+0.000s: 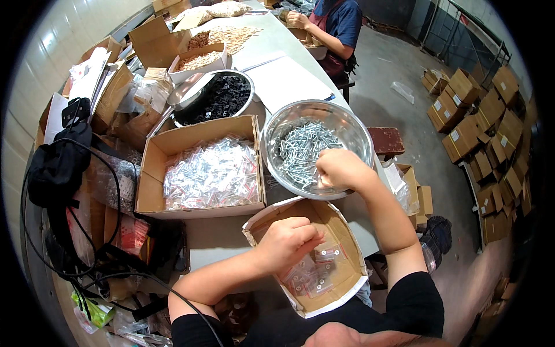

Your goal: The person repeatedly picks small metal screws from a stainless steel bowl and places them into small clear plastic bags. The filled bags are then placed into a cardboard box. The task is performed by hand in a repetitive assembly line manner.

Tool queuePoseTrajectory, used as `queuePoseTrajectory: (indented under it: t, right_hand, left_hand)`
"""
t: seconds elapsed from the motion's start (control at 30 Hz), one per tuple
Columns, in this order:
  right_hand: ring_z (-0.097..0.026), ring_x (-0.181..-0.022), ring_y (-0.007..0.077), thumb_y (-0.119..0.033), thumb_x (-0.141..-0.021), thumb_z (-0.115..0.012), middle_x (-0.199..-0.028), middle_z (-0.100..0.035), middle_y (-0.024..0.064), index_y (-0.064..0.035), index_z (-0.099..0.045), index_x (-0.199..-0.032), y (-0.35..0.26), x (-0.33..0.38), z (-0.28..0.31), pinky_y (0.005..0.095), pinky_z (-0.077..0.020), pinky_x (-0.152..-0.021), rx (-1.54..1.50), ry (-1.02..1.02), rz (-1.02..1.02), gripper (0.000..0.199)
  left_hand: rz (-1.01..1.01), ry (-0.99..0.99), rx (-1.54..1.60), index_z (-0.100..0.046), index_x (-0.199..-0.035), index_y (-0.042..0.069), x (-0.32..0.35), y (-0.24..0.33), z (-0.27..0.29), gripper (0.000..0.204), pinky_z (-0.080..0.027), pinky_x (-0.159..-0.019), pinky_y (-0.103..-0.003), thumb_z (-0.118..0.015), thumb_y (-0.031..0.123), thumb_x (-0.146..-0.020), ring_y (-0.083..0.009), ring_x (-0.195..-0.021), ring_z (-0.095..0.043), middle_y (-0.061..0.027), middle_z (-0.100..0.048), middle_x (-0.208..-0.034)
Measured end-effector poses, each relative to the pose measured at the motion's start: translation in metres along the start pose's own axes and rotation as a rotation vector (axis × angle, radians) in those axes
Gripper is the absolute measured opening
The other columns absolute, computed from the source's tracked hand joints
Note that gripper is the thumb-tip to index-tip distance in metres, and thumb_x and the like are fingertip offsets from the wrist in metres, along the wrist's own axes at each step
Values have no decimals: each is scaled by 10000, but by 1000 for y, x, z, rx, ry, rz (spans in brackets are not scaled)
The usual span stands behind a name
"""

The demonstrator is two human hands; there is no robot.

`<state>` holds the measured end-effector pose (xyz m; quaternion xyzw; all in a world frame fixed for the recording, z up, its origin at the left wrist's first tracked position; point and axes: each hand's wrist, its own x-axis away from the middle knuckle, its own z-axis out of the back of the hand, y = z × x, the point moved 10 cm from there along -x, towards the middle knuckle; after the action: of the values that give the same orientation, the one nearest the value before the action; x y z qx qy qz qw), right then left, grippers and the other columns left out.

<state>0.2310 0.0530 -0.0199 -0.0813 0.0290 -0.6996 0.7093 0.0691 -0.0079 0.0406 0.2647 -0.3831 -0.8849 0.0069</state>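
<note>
My right hand (340,169) reaches into a round steel bowl (358,128) full of silver screws (303,149), its fingers curled down among them at the bowl's near rim. My left hand (287,241) hovers over an open cardboard box (347,231) in front of me, fingers bunched as if pinching something small that I cannot make out. Several small clear bags of hardware (315,272) lie on that box's floor.
A larger cardboard box (151,173) of filled clear bags sits left of the bowl. Behind it stands a steel bowl of black parts (222,97). Another person (329,26) works at the table's far end. Stacked cartons (485,124) line the floor on the right.
</note>
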Motion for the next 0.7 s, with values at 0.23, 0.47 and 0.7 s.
queuePoseTrajectory:
  t: [0.23,0.47,0.7]
  right_hand:
    - [-666,-835,364,-74,-758,-657,-828,-688,161,-59,-671,-889,37,14,47,451,-528,-758,-233,248,-209,132]
    - [-670,-883,355,-104,-680,-761,-847,-674,169,-94,-629,-948,18,-2,23,463,-527,-762,11,85,-185,298]
    - [-673,-869,350,-155,-642,-803,-836,-675,161,-92,-628,-912,17,-2,18,464,-528,-742,143,96,-171,328]
  left_hand:
    - [80,11,102,-651,-742,21,-2,-11,1,153,-483,-553,-351,-773,95,-797,-252,-624,-609,-94,-612,-702]
    - [134,-95,136,-643,-795,18,2,-18,-12,145,-499,-606,-383,-729,131,-828,-301,-688,-628,-130,-622,-755]
    - [160,-15,197,-690,-819,22,-2,-20,0,108,-489,-573,-342,-748,113,-831,-243,-651,-629,-102,-647,-731]
